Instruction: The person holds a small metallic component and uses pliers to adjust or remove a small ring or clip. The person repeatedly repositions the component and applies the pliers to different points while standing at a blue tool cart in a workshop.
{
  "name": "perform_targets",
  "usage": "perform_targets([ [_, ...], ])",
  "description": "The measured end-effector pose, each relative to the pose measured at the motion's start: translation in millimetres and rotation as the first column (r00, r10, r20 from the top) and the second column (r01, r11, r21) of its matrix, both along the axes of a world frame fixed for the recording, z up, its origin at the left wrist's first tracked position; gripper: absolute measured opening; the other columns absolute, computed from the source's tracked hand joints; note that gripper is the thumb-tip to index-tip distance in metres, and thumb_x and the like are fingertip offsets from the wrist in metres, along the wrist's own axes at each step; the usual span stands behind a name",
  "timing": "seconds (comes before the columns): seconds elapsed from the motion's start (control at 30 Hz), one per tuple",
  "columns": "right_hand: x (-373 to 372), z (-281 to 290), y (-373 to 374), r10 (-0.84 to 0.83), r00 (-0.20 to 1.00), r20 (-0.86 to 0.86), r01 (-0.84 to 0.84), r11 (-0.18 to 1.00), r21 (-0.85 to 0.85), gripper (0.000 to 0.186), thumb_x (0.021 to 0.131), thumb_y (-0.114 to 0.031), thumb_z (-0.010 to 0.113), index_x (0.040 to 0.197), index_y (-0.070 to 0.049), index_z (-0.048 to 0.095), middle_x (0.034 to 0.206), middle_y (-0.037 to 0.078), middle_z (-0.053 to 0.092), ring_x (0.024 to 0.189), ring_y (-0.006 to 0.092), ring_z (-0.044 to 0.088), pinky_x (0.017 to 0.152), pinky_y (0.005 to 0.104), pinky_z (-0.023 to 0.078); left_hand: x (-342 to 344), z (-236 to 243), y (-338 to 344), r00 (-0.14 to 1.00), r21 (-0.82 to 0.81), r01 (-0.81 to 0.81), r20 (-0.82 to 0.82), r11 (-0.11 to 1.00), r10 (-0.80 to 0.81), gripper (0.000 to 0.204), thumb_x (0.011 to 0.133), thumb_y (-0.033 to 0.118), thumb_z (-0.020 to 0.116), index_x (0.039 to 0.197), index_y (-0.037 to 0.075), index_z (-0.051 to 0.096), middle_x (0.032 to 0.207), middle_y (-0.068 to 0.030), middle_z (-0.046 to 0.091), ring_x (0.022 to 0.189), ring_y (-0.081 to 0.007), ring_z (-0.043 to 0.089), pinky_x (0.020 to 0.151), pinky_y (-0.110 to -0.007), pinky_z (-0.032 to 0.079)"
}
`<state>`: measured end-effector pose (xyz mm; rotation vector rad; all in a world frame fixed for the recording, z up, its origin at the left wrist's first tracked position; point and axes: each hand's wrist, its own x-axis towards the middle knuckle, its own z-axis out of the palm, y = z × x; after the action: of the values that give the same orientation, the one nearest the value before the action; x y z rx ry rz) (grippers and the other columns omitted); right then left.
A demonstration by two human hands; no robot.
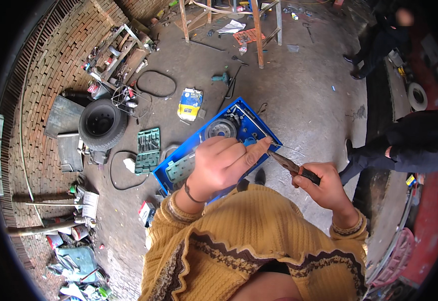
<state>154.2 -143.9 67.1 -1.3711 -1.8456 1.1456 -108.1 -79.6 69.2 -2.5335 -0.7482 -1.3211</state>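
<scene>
My right hand [326,185] is closed round the dark handles of a pair of pliers [285,163]. The rusty-looking jaws point up and left, close to the fingertips of my left hand [224,163]. Thumb and forefinger of that left hand are pinched together, and a thin wire [291,149] sticks out to the right from them. Whether the jaws touch the wire cannot be made out. Beneath both hands lies a blue tray [202,131] with a round metal part [221,129], small metal pieces and a green plastic case [180,169], partly hidden by my left hand.
A tyre [102,124], an open green socket case [148,150] and a yellow-blue bag [190,104] lie on the floor to the left. A power drill [220,78] and a wooden stand [258,35] are farther off. Two people in dark clothes [399,145] are at the right.
</scene>
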Motion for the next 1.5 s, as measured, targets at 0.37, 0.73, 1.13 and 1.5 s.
perform_targets([
  [0.37,-5,-8,-9,-0.152,0.934,-0.324,0.141,0.988,-0.056,0.023,0.093,-0.014,0.063,0.076,0.001,0.065,0.061,0.003,0.061,0.057,0.0062,0.051,0.052,0.0251,0.041,4,-12,-3,0.967,-0.352,0.071,0.254,0.933,0.022,0.034,0.074,0.004,0.079,0.108,0.007,0.075,0.062,0.0006,0.052,0.047,-0.0114,0.037,0.044,-0.027,0.031],
  [0.73,-21,-10,3,-0.116,0.850,-0.514,0.090,0.993,-0.075,0.010,0.094,-0.005,0.063,0.096,0.004,0.064,0.095,0.008,0.069,0.078,0.0072,0.060,0.068,0.0224,0.050,14,-21,-6,0.409,-0.320,0.908,0.817,-0.270,0.407,0.040,0.101,0.025,0.057,0.131,-0.002,0.056,0.064,0.0105,0.030,0.053,-0.0027,0.026,0.049,-0.021,0.021],
  [1.13,-58,-11,23,-0.091,0.853,-0.514,0.207,0.963,0.172,0.009,0.088,0.003,0.069,0.097,0.004,0.068,0.114,0.007,0.062,0.103,0.0107,0.059,0.087,0.0248,0.047,28,-25,-17,0.388,-0.291,0.914,0.830,-0.282,0.401,0.037,0.100,0.026,0.059,0.128,0.003,0.061,0.066,0.0103,0.042,0.054,-0.0022,0.028,0.050,-0.020,0.021],
  [1.5,-57,3,19,-0.189,0.798,-0.572,0.255,0.966,0.037,0.004,0.088,0.002,0.068,0.088,0.005,0.065,0.101,0.010,0.065,0.091,0.0112,0.059,0.081,0.0271,0.048,23,-24,-13,0.486,-0.480,0.870,0.801,-0.111,0.350,0.022,0.091,0.009,0.070,0.112,0.001,0.067,0.079,0.0059,0.058,0.066,-0.0012,0.044,0.056,-0.018,0.032],
])
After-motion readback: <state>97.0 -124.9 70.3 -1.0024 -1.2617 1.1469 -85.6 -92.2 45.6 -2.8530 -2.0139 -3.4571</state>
